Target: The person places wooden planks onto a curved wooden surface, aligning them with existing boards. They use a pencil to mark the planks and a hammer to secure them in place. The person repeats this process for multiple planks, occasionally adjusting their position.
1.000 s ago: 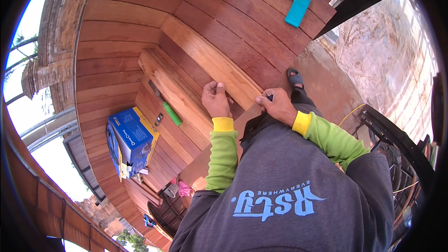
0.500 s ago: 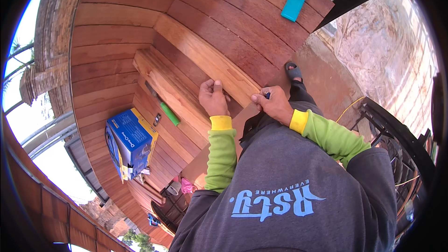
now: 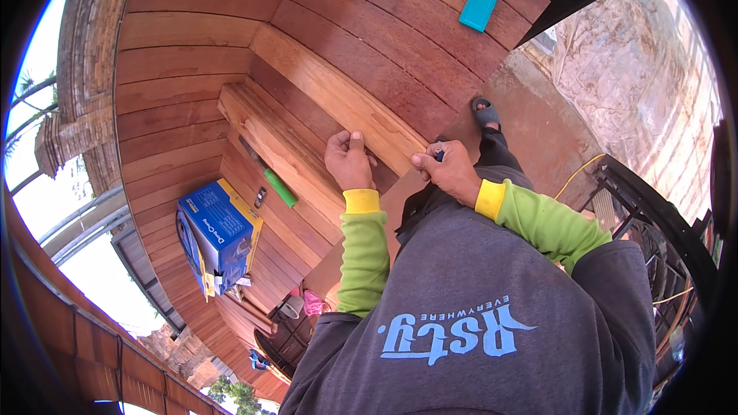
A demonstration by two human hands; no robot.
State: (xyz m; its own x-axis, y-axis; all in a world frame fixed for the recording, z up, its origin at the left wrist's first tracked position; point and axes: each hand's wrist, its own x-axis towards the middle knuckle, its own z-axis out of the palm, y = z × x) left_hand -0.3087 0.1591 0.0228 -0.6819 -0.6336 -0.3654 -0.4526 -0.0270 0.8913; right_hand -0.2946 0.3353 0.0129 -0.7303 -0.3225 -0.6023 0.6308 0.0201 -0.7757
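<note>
A long light-brown wooden plank (image 3: 330, 92) lies slantwise, its near end beside my right hand. My right hand (image 3: 452, 174) is closed at that end, with the thumb pointing to the plank and a small dark blue thing showing between the fingers; its kind is not clear. Against the plank's left edge is my left hand (image 3: 350, 163), its fingers curled in and its thumb up; whatever it may hold is hidden. A second, thicker wooden board (image 3: 284, 138) runs alongside to the left, reaching back from near my left wrist.
A green-handled tool (image 3: 280, 187) and a small dark object (image 3: 260, 197) lie left of the thicker board. Farther left stands a blue and yellow box (image 3: 219, 223). A try square with a teal handle (image 3: 481, 5) rests on reddish planks (image 3: 384, 38). A black metal frame (image 3: 653, 207) stands right.
Both hands keep almost the same place and grip. The whole view has shifted very slightly.
</note>
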